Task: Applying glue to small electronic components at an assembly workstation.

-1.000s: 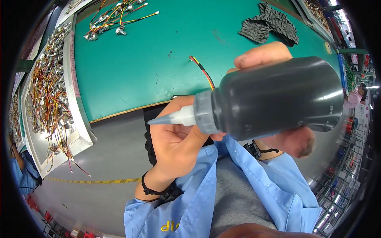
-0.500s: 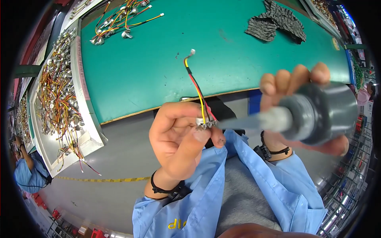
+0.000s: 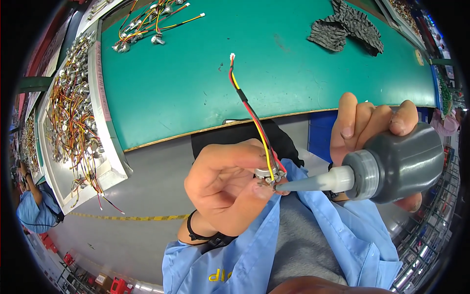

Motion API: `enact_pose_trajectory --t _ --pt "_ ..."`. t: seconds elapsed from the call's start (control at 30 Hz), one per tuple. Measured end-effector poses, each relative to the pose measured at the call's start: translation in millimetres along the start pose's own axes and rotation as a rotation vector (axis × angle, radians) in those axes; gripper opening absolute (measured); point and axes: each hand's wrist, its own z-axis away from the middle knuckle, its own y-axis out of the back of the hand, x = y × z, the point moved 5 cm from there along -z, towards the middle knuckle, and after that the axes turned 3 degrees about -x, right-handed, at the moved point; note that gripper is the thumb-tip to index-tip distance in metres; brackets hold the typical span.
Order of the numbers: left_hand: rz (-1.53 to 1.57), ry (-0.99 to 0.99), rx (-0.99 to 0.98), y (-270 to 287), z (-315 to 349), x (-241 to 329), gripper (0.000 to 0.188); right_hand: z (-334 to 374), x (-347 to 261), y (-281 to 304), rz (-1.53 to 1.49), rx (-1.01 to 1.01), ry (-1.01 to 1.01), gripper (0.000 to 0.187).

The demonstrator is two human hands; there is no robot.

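Observation:
Pinched between the thumb and fingers of my left hand [image 3: 223,183] is a small metal potentiometer [image 3: 268,174]. Its red, yellow and black wires [image 3: 252,112] rise away from me and end in a white plug. My right hand [image 3: 364,125] is wrapped round a dark squeeze bottle [image 3: 409,161] lying nearly level, its tapered nozzle [image 3: 308,183] pointing left. The nozzle tip meets the potentiometer at its wire terminals, or sits just beside it; I cannot tell whether they touch.
A green-topped table [image 3: 166,93] spans the far side, with several wired potentiometers [image 3: 157,38] at its far left and a crumpled grey striped cloth [image 3: 329,35] at far right. On the left, a white tray [image 3: 110,142] holds many more. Another person [image 3: 36,208] is at far left.
The potentiometer and both hands have come lower and a little to the right in view. The bottle, blurred before, now looks steady, with its nozzle close at the terminals.

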Motion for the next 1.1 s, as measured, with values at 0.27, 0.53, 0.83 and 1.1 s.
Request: enact_pose_trajectory --t 0.27,0.53,0.83,1.1 --pt "-0.008 0.022 -0.02 1 0 1 0.029 1 1 -1 0.038 0.022 -0.005 0.075" --pt "0.014 0.046 0.009 1 1 2 0.03 2 1 1 0.065 0.033 -0.008 0.073" --pt "-0.008 0.049 -0.002 5 3 2 0.029 5 -5 -5 0.19 0.04 0.048 0.071" --pt "0.056 0.038 -0.027 10 4 3 0.027 7 -10 -15 0.338 -0.013 0.118 0.068"
